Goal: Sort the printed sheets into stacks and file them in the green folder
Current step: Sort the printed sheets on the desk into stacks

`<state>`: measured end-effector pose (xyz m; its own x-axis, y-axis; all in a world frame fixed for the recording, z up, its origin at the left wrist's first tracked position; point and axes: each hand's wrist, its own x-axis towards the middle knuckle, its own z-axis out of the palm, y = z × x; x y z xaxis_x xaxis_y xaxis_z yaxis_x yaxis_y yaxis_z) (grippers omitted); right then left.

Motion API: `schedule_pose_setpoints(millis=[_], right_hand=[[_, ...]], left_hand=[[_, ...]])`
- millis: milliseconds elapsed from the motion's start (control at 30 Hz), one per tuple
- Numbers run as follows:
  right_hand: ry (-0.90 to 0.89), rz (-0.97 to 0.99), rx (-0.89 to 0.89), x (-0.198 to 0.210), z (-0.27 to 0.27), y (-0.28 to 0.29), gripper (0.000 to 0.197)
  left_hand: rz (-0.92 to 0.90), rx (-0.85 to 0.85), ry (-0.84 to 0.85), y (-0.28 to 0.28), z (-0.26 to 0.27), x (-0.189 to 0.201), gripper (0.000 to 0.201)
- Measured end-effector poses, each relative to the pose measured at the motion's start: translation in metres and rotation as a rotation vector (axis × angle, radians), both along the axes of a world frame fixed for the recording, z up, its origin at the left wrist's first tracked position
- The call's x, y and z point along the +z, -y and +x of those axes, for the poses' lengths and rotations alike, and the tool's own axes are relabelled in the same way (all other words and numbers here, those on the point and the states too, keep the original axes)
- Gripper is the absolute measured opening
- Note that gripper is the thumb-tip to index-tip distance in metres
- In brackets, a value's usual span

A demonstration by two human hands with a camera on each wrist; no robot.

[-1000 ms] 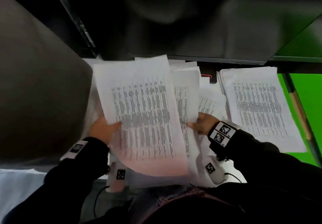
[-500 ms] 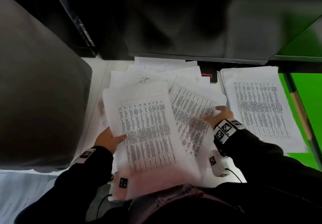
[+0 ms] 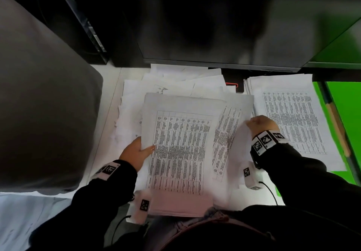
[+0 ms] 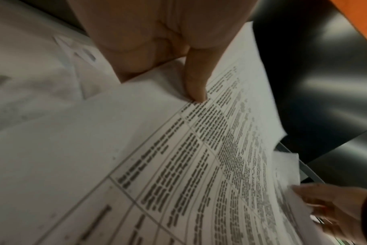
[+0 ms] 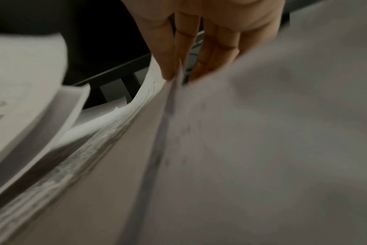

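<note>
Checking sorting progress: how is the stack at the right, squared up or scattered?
Squared up: the right stack lies flat on the green folder, edges roughly aligned, unlike the loose pile.

Office desk setup — dark monitor [image 3: 224, 26] stands just beyond the fingers [image 3: 252, 122], its lower edge above loose printed sheets [image 3: 179, 153] spread over a white desk [image 3: 105, 102]. Neat stack [image 3: 289, 117] of tabular printouts right of the fingers, green folder [image 3: 347, 110] further right — grey chair back [image 3: 39, 104] to the left.
</note>
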<state>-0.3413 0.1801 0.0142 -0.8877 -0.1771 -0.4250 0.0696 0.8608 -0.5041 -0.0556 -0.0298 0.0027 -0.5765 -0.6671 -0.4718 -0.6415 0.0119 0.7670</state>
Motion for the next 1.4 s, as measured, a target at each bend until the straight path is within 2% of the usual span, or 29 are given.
schedule_pose_setpoints(millis=[100, 233, 333, 433, 500, 600, 700, 733, 800, 933, 1100, 1133, 1200, 1267, 1400], right_hand=[[-0.079, -0.042, -0.023, 0.008, 0.000, -0.002, 0.016], [-0.133, -0.225, -0.053, 0.007, 0.003, -0.001, 0.007], [-0.042, -0.367, -0.028, 0.004, 0.009, 0.006, 0.008], [0.127, -0.515, -0.039, -0.001, 0.014, 0.015, 0.024], [0.239, -0.535, -0.026, -0.003, 0.021, 0.022, 0.028], [0.349, -0.478, 0.046, -0.012, 0.030, 0.035, 0.035], [0.262, -0.368, 0.123, -0.015, 0.034, 0.043, 0.018], [0.195, -0.283, 0.166, -0.012, 0.034, 0.043, 0.021], [0.149, -0.181, 0.157, -0.013, 0.031, 0.041, 0.039], [0.251, -0.130, 0.152, -0.024, 0.030, 0.043, 0.056], [0.255, -0.027, 0.252, -0.024, 0.043, 0.043, 0.057], [0.249, -0.001, 0.286, -0.023, 0.045, 0.042, 0.056], [0.238, 0.018, 0.328, -0.022, 0.046, 0.039, 0.051], [0.232, -0.018, 0.343, -0.021, 0.046, 0.033, 0.049], [0.261, 0.012, 0.412, -0.014, 0.044, 0.024, 0.038]], left_hand=[[0.022, 0.017, 0.007, -0.005, -0.008, -0.001, 0.036], [0.066, 0.038, -0.004, -0.009, -0.017, -0.004, 0.037], [0.101, 0.030, -0.011, -0.013, -0.023, -0.006, 0.036], [0.140, 0.076, -0.047, -0.016, -0.028, -0.003, 0.035], [0.148, 0.084, -0.070, -0.017, -0.030, -0.002, 0.034], [0.138, 0.053, -0.051, -0.020, -0.029, -0.002, 0.034], [0.068, 0.024, 0.005, -0.022, -0.026, -0.005, 0.039], [0.049, 0.041, 0.017, -0.021, -0.025, -0.006, 0.039], [0.036, 0.102, 0.031, -0.021, -0.023, -0.008, 0.040], [0.028, 0.204, 0.022, -0.022, -0.023, -0.012, 0.044], [0.071, 0.283, -0.065, -0.023, -0.028, -0.017, 0.077], [0.066, 0.258, -0.041, -0.024, -0.028, -0.017, 0.074], [0.053, 0.188, -0.009, -0.025, -0.029, -0.017, 0.055], [0.060, 0.156, -0.040, -0.028, -0.033, -0.013, 0.043], [0.134, 0.140, -0.151, -0.036, -0.039, -0.001, 0.040]])
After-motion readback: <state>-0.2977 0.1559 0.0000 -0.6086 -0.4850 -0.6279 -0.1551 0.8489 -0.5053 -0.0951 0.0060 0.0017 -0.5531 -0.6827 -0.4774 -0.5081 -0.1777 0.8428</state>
